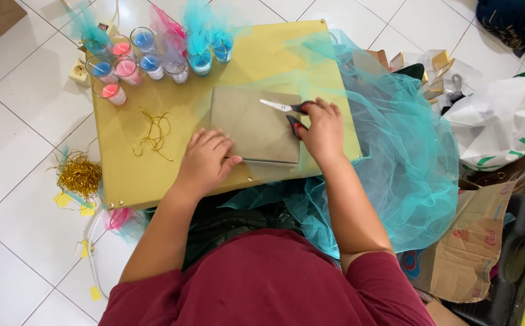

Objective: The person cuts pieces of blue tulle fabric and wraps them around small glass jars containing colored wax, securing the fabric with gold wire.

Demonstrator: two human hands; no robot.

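Note:
My right hand [323, 130] grips a pair of scissors [281, 107] with dark handles, blades pointing left over a square grey-brown card [255, 124]. Sheer teal tulle [395, 139] lies over the card and spills off the right side of the gold board [147, 169]. My left hand [207, 160] rests flat, fingers spread, on the card's lower left corner. Both hands sit near the board's front edge.
Several small glasses with pink and blue candles [123, 66], some wrapped in tulle, stand at the board's far left. Gold twine [155, 136] lies loose on the board; a gold tinsel bundle [79, 175] lies on the white tiles. Cardboard [473, 241], a white bag [498, 121], small gold boxes [437, 66] at right.

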